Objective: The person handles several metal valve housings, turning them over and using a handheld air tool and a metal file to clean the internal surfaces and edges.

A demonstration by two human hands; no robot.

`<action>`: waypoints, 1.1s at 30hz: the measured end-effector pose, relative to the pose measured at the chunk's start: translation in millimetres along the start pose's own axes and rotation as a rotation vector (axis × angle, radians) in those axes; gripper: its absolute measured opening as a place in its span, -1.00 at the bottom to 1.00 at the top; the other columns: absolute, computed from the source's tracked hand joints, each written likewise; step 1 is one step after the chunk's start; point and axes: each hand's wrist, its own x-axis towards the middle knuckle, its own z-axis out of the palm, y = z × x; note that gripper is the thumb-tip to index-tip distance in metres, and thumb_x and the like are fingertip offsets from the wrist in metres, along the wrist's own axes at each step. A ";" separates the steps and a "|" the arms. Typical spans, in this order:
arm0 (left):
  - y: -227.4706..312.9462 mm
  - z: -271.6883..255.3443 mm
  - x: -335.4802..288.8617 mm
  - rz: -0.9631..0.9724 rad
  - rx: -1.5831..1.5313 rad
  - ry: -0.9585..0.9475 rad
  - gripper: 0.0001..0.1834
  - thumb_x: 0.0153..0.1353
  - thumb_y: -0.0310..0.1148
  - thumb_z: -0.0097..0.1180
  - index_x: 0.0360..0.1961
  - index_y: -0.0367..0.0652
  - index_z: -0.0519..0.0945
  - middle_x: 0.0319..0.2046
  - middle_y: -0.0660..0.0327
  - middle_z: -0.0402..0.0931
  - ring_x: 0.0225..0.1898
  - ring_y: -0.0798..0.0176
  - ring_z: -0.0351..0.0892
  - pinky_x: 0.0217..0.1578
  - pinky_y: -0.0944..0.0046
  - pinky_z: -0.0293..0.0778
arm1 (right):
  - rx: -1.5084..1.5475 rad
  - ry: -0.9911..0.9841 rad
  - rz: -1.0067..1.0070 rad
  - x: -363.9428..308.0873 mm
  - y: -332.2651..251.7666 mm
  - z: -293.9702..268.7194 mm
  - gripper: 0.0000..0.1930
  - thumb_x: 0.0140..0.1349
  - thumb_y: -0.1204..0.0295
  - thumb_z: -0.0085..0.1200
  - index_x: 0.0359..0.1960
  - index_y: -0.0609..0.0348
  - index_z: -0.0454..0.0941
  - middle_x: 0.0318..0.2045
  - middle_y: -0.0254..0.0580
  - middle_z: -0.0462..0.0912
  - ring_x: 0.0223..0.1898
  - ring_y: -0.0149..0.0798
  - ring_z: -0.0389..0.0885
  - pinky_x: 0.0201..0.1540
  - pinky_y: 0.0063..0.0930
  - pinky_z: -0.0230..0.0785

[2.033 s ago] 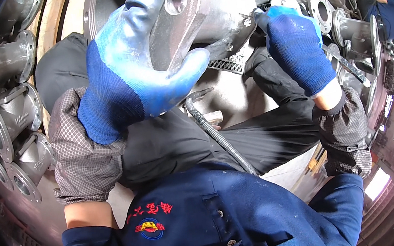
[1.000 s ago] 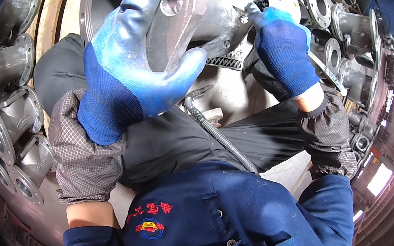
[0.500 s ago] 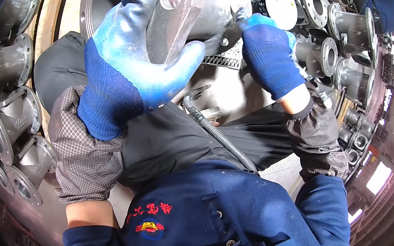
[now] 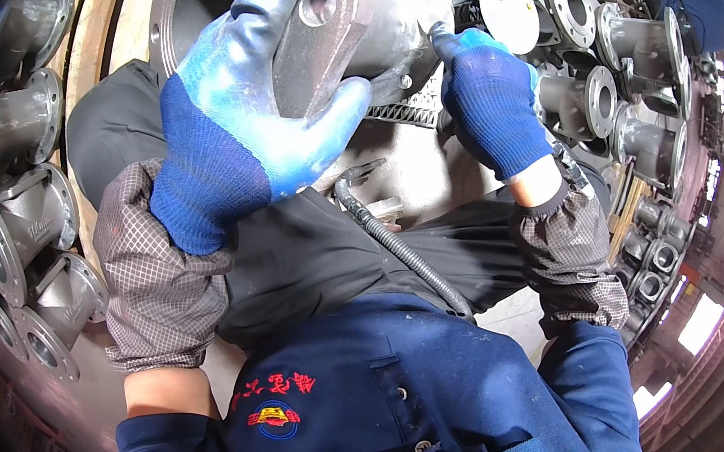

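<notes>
Head view: L blue rubber-coated glove hand (image 4: 243,118), thumb & fingers apart, at L end of grey flanged metal casting (image 4: 397,18); axis runs approx. L–R toward curled R blue glove hand (image 4: 490,86), can't tell on what.

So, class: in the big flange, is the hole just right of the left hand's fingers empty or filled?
Empty. The hole in the grey flange shows a bare inner wall, with no bolt in it.

Windows (image 4: 701,326) glare white near the warped, dark right edge.
</notes>
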 end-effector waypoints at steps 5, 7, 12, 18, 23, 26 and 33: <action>1.7 6.6 -0.5 0.058 0.087 0.048 -0.09 -0.18 -0.52 0.26 0.28 -0.24 0.15 0.25 0.00 0.16 0.29 0.09 0.14 0.23 0.19 0.11 | 0.046 0.066 0.009 -0.8 8.4 3.8 -0.74 0.16 0.55 -0.15 -0.16 0.09 0.53 -0.42 -0.11 0.53 -0.37 -0.09 0.55 -0.33 -0.29 0.42; 3.3 7.5 0.3 0.044 0.112 0.055 -0.09 -0.18 -0.53 0.27 0.27 -0.25 0.15 0.25 -0.01 0.16 0.28 0.09 0.15 0.23 0.19 0.11 | 0.005 -0.004 0.049 2.1 1.3 3.2 -0.73 0.13 0.55 -0.12 -0.14 0.08 0.53 -0.38 -0.14 0.53 -0.33 -0.10 0.55 -0.33 -0.30 0.43; 0.1 7.0 -0.5 0.069 0.088 0.075 -0.09 -0.18 -0.52 0.28 0.27 -0.27 0.16 0.25 -0.01 0.16 0.28 0.11 0.15 0.23 0.20 0.11 | -0.046 0.003 0.079 8.0 -3.3 5.6 -0.85 0.10 0.50 -0.02 -0.28 0.14 0.53 -0.41 -0.12 0.57 -0.37 -0.14 0.62 -0.44 -0.31 0.47; -1.4 -1.7 3.5 0.104 0.082 0.035 -0.04 -0.17 -0.41 0.27 0.29 -0.37 0.08 0.26 -0.08 0.12 0.30 0.12 0.08 0.24 0.25 0.03 | -0.042 0.028 0.082 13.2 -3.8 13.1 -0.89 0.08 0.47 0.03 -0.37 0.18 0.56 -0.53 -0.11 0.61 -0.49 -0.15 0.66 -0.57 -0.32 0.48; 3.1 9.2 3.2 -0.010 0.001 0.061 -0.06 -0.15 -0.44 0.25 0.28 -0.42 0.06 0.26 -0.07 0.11 0.31 0.11 0.06 0.26 0.24 -0.01 | -0.138 -0.016 0.032 18.5 -22.9 9.2 -0.89 0.06 0.46 0.01 -0.42 0.17 0.57 -0.62 -0.15 0.60 -0.56 -0.19 0.65 -0.63 -0.33 0.42; 0.7 8.4 6.3 -0.021 -0.070 0.061 -0.06 -0.14 -0.45 0.25 0.28 -0.43 0.05 0.26 -0.08 0.11 0.31 0.11 0.07 0.26 0.24 -0.01 | -0.165 0.048 0.092 21.7 -29.4 23.3 -0.88 0.07 0.47 -0.03 -0.46 0.18 0.56 -0.63 -0.17 0.60 -0.57 -0.22 0.65 -0.65 -0.34 0.39; 8.6 -3.9 4.7 -0.087 0.121 0.042 -0.09 -0.16 -0.45 0.24 0.28 -0.32 0.11 0.16 -0.10 0.24 0.21 0.03 0.24 0.18 0.21 0.15 | 0.225 0.304 0.250 20.1 9.4 14.5 -0.75 0.04 0.48 0.04 -0.19 -0.01 0.55 -0.38 -0.02 0.60 -0.30 -0.03 0.63 -0.27 -0.22 0.48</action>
